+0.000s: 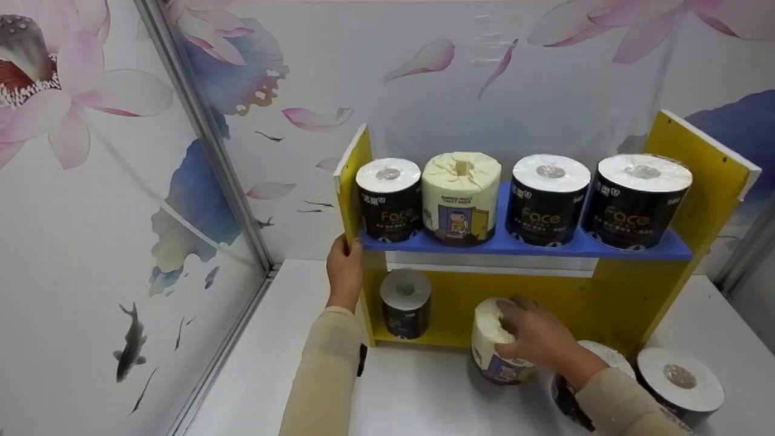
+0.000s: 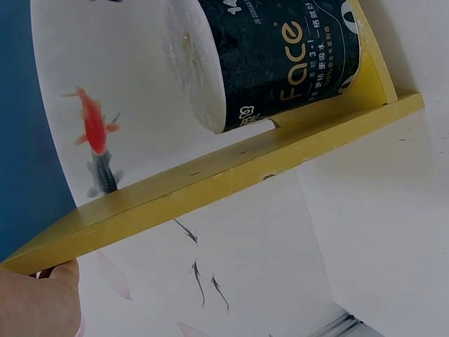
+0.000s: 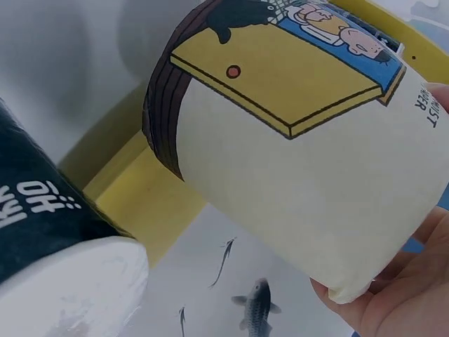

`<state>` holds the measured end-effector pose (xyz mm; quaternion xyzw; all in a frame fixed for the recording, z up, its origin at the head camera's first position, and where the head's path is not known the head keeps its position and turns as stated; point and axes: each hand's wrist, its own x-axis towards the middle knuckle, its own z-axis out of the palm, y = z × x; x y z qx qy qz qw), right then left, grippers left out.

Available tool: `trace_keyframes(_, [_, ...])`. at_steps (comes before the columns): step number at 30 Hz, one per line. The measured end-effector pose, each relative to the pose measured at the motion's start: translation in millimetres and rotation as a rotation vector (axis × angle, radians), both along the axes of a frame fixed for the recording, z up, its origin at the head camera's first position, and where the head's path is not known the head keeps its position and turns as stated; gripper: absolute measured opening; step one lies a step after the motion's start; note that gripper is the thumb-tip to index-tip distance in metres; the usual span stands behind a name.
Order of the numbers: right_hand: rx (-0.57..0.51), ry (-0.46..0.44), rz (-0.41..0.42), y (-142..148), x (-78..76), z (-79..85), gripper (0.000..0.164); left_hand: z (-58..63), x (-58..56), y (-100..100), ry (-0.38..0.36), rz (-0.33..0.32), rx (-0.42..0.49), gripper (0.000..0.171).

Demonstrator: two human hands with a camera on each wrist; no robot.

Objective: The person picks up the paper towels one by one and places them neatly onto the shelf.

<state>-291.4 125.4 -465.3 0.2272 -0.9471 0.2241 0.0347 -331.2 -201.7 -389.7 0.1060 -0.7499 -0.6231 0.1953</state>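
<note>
A yellow and blue two-tier shelf (image 1: pixel 545 249) stands on the white table. At its left side panel (image 1: pixel 352 181), my left hand (image 1: pixel 345 275) grips the front edge; the left wrist view shows fingers (image 2: pixel 59 281) around that panel. My right hand (image 1: pixel 542 336) holds a cream-wrapped toilet paper roll (image 1: pixel 505 370) by its top, upright in front of the lower tier. The right wrist view shows the roll (image 3: pixel 295 182) close up, with a cartoon door on its wrapper. A black-wrapped toilet paper roll (image 1: pixel 405 312) stands at the left of the lower tier.
On the blue upper board stand a black-wrapped roll (image 1: pixel 389 209), a cream roll (image 1: pixel 460 200), and two more black-wrapped rolls (image 1: pixel 548 209) to the right. Two other rolls (image 1: pixel 681 381) stand on the table at front right, one partly behind my right forearm. Flower-printed walls (image 1: pixel 375 36) enclose the table.
</note>
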Motion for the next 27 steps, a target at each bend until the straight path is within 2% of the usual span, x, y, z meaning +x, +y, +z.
trace_keyframes(11, [0.007,0.038,-0.023,-12,-11.7,3.6,0.075,-0.5,-1.0,-1,0.005,0.011,-0.013,0.043])
trace_keyframes(21, [-0.002,-0.001,-0.019,-19,-25.9,4.7,0.073,0.3,-1.7,1,-0.020,0.011,-0.006,0.044])
trace_keyframes(27, [-0.011,0.016,-0.003,-20,-36.4,2.7,0.074,1.7,1.1,2,0.005,0.013,-0.014,0.043])
